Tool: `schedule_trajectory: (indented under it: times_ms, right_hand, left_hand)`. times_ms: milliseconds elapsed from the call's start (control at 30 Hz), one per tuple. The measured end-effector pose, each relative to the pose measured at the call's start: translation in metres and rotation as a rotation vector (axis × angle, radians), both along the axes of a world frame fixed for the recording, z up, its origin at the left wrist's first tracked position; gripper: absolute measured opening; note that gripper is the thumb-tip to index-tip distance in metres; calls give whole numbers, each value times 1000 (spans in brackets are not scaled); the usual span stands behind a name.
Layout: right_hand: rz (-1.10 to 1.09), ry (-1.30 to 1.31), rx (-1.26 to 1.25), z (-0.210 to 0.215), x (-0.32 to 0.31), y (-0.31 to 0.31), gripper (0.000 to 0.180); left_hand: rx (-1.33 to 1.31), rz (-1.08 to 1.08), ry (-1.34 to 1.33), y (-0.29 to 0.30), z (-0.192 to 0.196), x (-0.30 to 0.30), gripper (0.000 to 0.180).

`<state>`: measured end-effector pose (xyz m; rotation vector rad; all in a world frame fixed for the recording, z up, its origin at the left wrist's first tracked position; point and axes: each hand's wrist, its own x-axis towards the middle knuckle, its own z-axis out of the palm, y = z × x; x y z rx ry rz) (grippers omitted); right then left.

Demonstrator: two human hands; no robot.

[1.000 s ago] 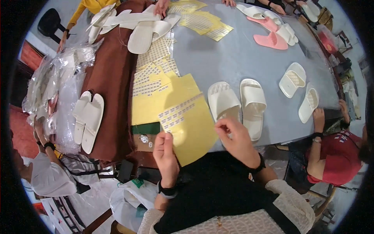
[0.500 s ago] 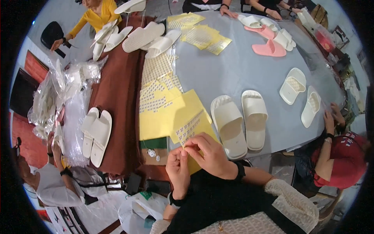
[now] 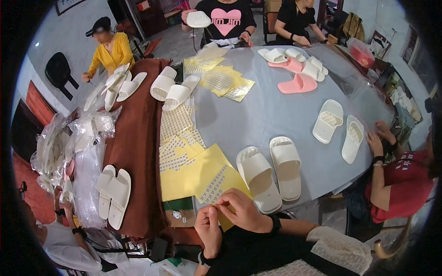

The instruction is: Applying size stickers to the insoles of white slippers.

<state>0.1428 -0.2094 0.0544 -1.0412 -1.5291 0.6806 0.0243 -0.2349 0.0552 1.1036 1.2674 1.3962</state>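
Observation:
Close together in front of my body, my left hand (image 3: 209, 232) and my right hand (image 3: 246, 214) are both closed in a pinch. Their thumbs and fingertips meet at the lower edge of a yellow sheet of printed number stickers (image 3: 214, 185). Whatever sits between the fingertips is too small to make out. A larger yellow sheet (image 3: 184, 181) lies beneath the stickers. Just right of my right hand, on the grey table (image 3: 235, 122), stands a pair of white slippers, one nearer (image 3: 259, 179) and one to its right (image 3: 285, 168).
More sticker sheets (image 3: 221, 80) lie farther back. Pink slippers (image 3: 297, 84) and white ones (image 3: 328, 122) are on the right. A brown-covered surface (image 3: 138, 152) at left holds a slipper pair (image 3: 114, 195). Bagged slippers (image 3: 50, 142) are piled beyond; several people sit around.
The whole view has tilted up, so the table appears lower. My fingertips remain together. Across the table, a person's held white slipper has moved right; a sole-up slipper near it now lies strap up.

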Motion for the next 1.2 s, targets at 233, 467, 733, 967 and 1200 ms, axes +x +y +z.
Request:
schedule_trajectory:
  times_ms: [233, 467, 733, 967, 1200]
  right_hand:
    - [-27, -185, 115, 3, 2, -2, 17]
    - [12, -94, 103, 0, 0, -3, 19]
    - [59, -187, 173, 0, 1, -13, 17]
    - [123, 3, -106, -7, 54, -22, 13]
    - [-293, -274, -414, -56, 167, -26, 8]
  left_hand:
    - [8, -9, -6, 6, -5, -4, 23]
    - [-12, 65, -11, 5, 6, 0, 27]
    - [-31, 70, -74, 1, -10, -8, 25]
    - [57, 313, -158, 16, -2, -20, 20]
    - [97, 362, -170, 18, -16, -71, 21]
